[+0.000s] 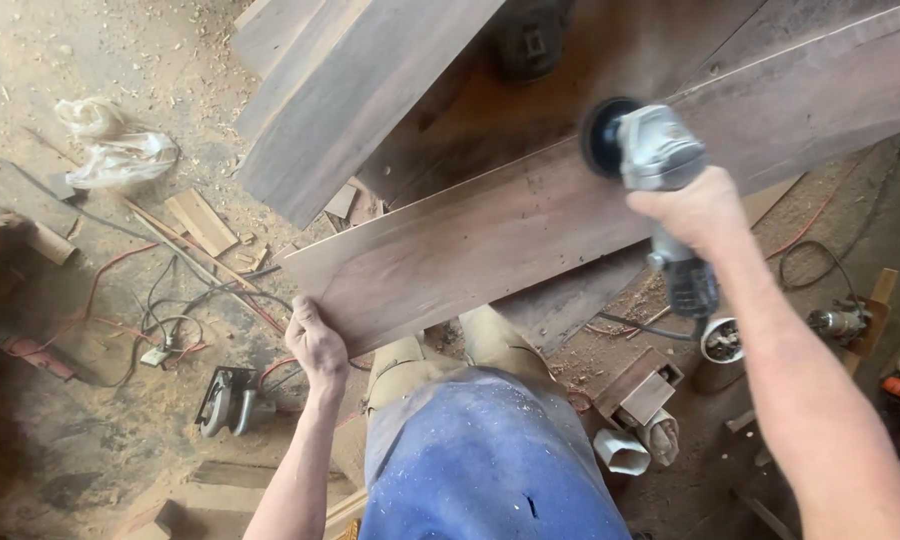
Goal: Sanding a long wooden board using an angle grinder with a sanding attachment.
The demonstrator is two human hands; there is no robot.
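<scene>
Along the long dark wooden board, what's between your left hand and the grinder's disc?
Head view: only bare board face. Left hand grips the long dark wooden board at its end; the grey angle grinder sits further along.

At the lower middle of the frame a dust-speckled blue shirt (485, 460) shows, with tan trousers (440, 355) above it; both forearms are bare, no sleeves.

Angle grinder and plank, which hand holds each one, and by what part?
The right hand grips the angle grinder around its body, behind the disc head. The left hand clasps the dark wooden plank at its near end corner.
</scene>
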